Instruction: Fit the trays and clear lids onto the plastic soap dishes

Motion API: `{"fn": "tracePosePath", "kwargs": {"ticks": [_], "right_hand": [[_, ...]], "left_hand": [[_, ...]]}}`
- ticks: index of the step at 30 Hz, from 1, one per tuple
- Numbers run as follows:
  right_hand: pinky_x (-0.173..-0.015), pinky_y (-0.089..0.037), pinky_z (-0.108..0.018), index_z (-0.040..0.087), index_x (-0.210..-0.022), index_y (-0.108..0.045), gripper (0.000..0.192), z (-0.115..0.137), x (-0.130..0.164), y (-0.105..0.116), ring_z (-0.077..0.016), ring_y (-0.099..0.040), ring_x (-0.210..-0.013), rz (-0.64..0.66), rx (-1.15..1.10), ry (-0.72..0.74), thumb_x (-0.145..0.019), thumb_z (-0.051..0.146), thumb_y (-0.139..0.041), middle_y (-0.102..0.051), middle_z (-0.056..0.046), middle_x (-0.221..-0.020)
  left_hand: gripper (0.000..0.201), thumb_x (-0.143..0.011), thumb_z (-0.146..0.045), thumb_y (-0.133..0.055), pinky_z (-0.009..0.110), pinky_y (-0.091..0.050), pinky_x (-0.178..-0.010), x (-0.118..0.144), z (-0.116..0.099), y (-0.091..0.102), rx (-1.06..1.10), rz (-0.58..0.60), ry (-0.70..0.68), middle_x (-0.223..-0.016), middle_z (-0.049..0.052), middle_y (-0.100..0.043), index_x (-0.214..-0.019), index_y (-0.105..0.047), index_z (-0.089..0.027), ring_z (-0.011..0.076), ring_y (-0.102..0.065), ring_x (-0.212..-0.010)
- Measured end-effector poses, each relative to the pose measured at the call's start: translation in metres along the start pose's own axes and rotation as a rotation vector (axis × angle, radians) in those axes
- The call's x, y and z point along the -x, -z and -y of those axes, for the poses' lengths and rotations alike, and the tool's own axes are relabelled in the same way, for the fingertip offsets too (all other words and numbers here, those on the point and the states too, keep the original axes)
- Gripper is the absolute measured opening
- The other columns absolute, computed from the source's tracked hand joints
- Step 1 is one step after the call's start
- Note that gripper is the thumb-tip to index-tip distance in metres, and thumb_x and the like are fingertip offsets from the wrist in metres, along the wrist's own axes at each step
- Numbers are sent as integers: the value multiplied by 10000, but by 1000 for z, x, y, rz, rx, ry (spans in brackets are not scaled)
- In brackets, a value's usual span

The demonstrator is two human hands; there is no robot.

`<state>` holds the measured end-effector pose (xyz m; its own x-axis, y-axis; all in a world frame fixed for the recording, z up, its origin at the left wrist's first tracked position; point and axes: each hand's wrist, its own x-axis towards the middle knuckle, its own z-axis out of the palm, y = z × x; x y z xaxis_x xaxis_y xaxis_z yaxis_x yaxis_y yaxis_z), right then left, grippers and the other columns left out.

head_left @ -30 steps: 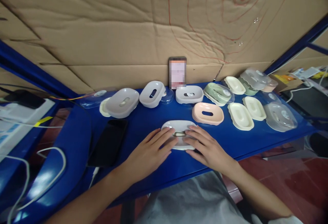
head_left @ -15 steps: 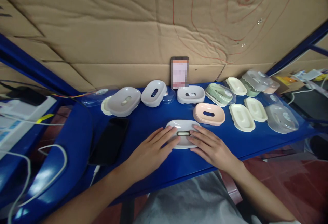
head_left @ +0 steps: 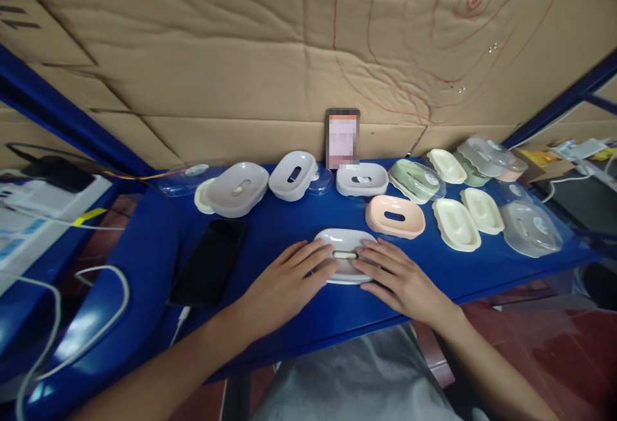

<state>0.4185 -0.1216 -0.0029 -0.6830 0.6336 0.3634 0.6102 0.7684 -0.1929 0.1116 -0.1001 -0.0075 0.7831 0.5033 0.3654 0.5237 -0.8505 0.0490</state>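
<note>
Hands rest flat on a grey soap dish (head_left: 345, 247) lying near the front edge of the blue counter (head_left: 289, 228): the left hand (head_left: 282, 286) and right hand (head_left: 400, 279) both have fingers spread loosely over its top, pinching nothing. Just behind it sits a pink soap dish (head_left: 395, 216), and a black phone (head_left: 208, 261) lies toward the left edge.

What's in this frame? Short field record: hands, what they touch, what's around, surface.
left hand: flat, fingers on the left side of the white soap dish
right hand: flat, fingers on the dish's right side
white soap dish: upside down, slot in the middle, on the blue table
near right: pink soap dish, cream trays
near left: black phone, lying flat
back: upright phone against the cardboard
</note>
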Motion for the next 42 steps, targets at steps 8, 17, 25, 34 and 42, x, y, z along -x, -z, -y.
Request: {"fn": "tracePosePath", "kwargs": {"ticks": [8,17,25,34,42], "right_hand": [[-1266,-465,-523,244,-1542,-588,474,0,2,4,-238,-561,-1494,18,3,61,-1070,233,-631,-646,-95,-1544],[-1257,-404,-656,165,-1594,-528,664,-175,11,71,-424,-469,-1543,-157,266,-465,-1019,469,-660,-520,-209,-1639],[-998,-642,-436,222,-1543,-616,556,-166,10,74,-315,-786,-1139,-299,176,-625,-1094,540,-540,-718,-148,-1433],[-1189,-565,-546,359,-1679,-417,712,16,-6,21,-323,-552,-1497,-263,57,-178,-1036,180,-664,-581,-71,-1605],[-1145,-589,-513,298,-1638,-493,643,27,-2,-10,-310,-591,-1453,-164,46,-99,-1031,262,-704,-640,-117,-1542]], "left_hand": [[286,-1077,-169,-561,441,-508,-1102,-2,-4,4,8,-4,-14,-1413,83,-707,-1337,-672,-207,277,-604,-1391],[265,-1098,-201,-510,452,-523,-1064,-3,1,11,66,-26,26,-1369,80,-712,-1306,-673,-215,270,-635,-1339],[166,-1061,-251,-621,377,-587,-1018,-2,0,11,162,-80,-9,-1196,58,-746,-1210,-684,-212,226,-699,-1194],[561,-993,-328,-743,541,-575,-1109,1,0,18,34,-156,49,-1590,208,-494,-1510,-550,-227,375,-558,-1428],[603,-1026,-344,-697,471,-577,-1158,1,1,9,120,-72,53,-1575,171,-575,-1571,-502,-176,326,-550,-1479]]}}
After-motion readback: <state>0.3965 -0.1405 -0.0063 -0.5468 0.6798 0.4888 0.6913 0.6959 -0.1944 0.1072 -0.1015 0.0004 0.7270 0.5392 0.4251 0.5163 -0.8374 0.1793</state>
